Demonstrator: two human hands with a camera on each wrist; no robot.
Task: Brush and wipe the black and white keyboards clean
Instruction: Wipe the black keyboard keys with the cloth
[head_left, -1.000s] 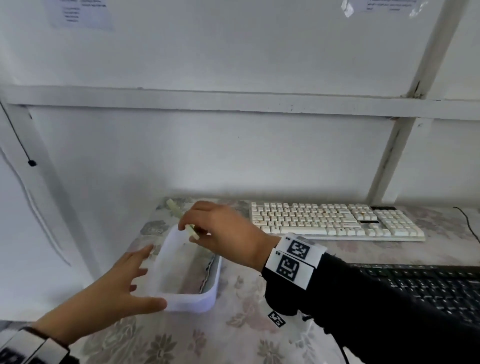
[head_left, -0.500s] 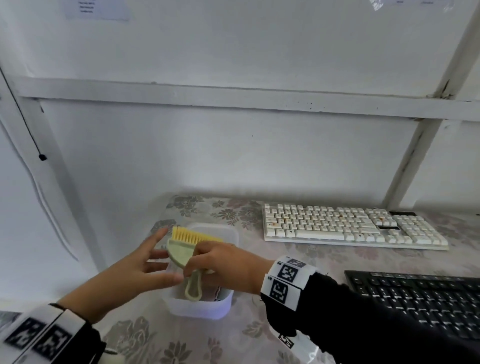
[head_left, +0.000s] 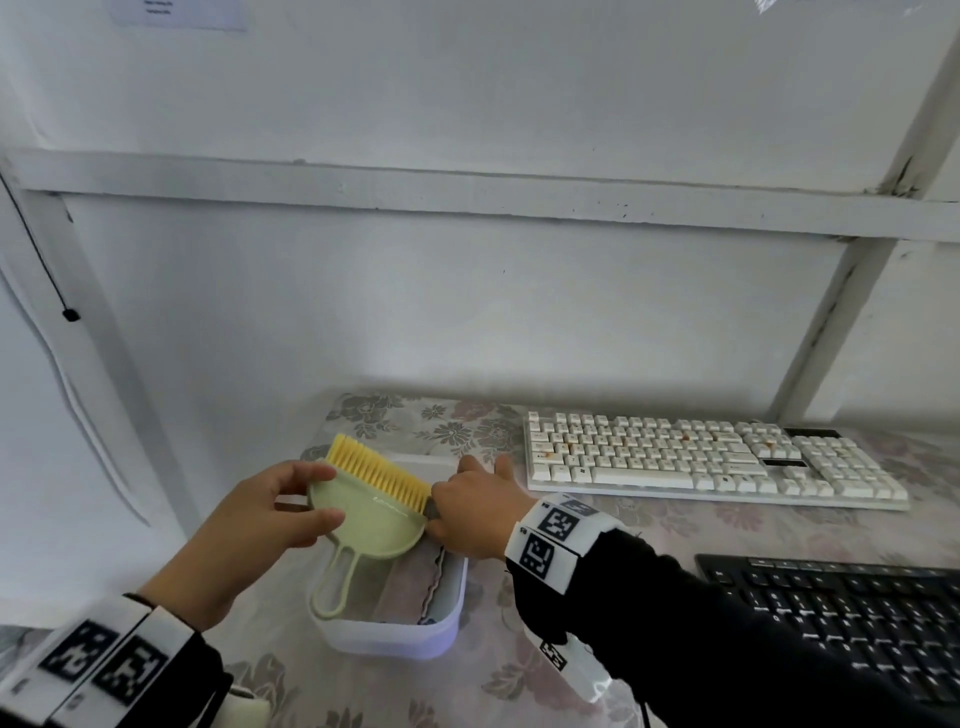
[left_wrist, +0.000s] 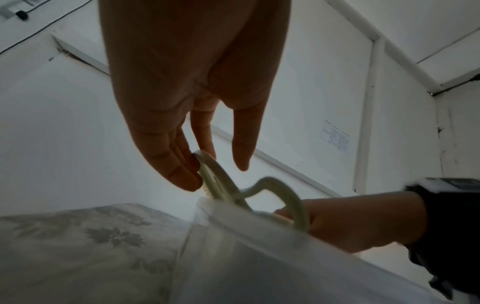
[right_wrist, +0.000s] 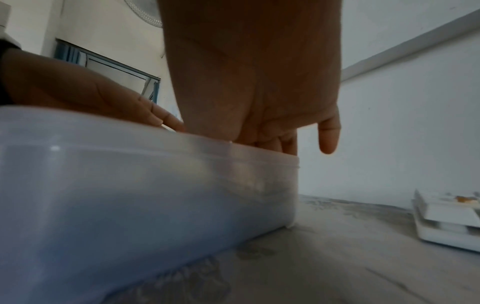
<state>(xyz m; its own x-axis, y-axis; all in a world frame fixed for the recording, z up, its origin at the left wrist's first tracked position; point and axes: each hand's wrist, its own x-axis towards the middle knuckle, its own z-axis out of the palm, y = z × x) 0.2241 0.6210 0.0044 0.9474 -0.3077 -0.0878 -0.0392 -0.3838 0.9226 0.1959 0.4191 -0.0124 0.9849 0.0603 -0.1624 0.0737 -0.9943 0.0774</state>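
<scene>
Pinching brush between left hand and, seemingly, right hand.

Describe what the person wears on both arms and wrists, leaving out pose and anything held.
Both hands are bare. The left hand and right hand each emerge from a black long sleeve. Each wrist carries a white band printed with square black-and-white coded markers; the left wrist's band shows two such squares side by side.
</scene>
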